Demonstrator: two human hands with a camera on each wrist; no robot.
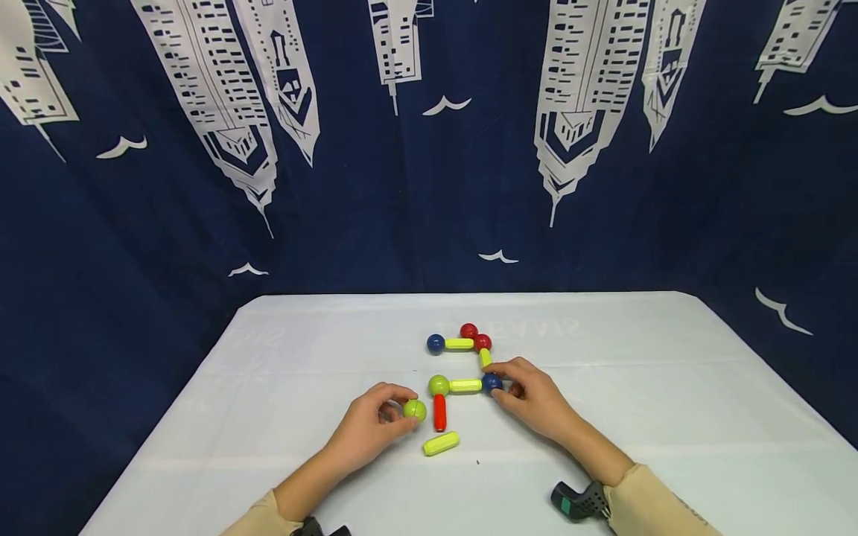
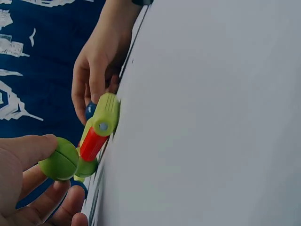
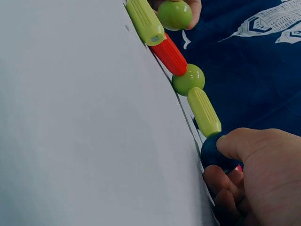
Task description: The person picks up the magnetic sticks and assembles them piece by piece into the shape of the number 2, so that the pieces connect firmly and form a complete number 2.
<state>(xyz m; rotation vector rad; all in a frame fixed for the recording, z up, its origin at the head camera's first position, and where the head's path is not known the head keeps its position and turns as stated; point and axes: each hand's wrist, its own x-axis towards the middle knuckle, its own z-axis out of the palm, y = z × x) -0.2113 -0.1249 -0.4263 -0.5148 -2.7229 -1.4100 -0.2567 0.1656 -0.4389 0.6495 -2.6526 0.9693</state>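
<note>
Between thumb and fingers, my left hand pinches a green ball. My right hand grips a blue ball at the right corner of a chain of rods and balls. From that ball a yellow-green rod runs left to another green ball, with a red rod pointing toward me from it. A second yellow-green rod leads away to a red ball. Nearest me lies a loose yellow-green rod, its round metal end showing in the right wrist view.
Farther back, a yellow-green rod joins the red ball to a blue ball, and another red ball sits behind. All stand on a white table. A navy curtain with white building prints hangs behind it.
</note>
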